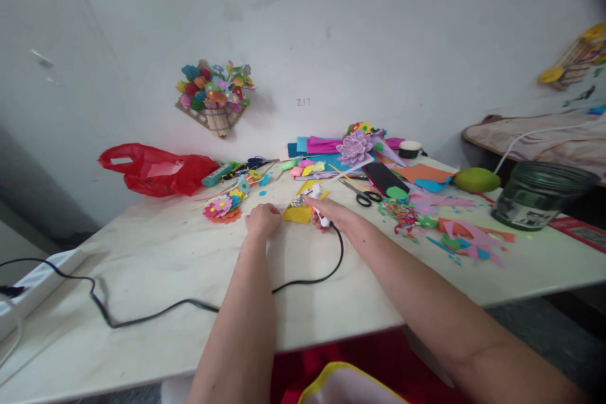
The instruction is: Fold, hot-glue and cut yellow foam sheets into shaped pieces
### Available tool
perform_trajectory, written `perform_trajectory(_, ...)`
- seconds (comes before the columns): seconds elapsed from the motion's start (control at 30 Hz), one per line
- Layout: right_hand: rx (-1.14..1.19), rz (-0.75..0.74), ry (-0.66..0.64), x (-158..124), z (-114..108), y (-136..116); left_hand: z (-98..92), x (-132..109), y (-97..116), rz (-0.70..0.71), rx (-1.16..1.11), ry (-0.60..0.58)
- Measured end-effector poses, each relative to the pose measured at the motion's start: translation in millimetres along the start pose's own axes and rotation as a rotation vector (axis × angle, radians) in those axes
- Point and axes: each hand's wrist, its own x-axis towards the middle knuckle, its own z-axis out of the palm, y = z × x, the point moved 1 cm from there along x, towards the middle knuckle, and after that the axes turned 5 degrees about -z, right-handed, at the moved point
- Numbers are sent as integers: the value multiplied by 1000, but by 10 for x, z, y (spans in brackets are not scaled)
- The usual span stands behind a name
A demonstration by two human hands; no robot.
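Note:
My right hand (326, 213) is closed round a white hot glue gun (316, 192) with a little orange on it. Its black cord (341, 259) loops down and runs left across the table. Under the gun's front lies a yellow sheet (298, 213), partly covered by the gun and my fingers. Just left of that sheet, my left hand (263, 221) rests low at the tabletop with its fingers curled together; whatever they may pinch is hidden. Several foam flowers (222, 207) in pink, yellow, blue and orange lie beyond it to the left.
Black-handled scissors (364, 197), a dark phone (384, 178) and coloured scraps (407, 214) lie to the right. A green glass jar (540, 196) stands near the right edge. A red plastic bag (156, 170) sits back left, and a power strip (42, 278) at front left.

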Motion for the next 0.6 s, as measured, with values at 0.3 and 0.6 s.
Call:
perform_trajectory(0.3,-21,7,-24,-16,7,4,14,-5,-3,8,-11,28)
perform_trajectory(0.6,-36,31,-63,-61,17,-23,35,20,-9,14,-14,41)
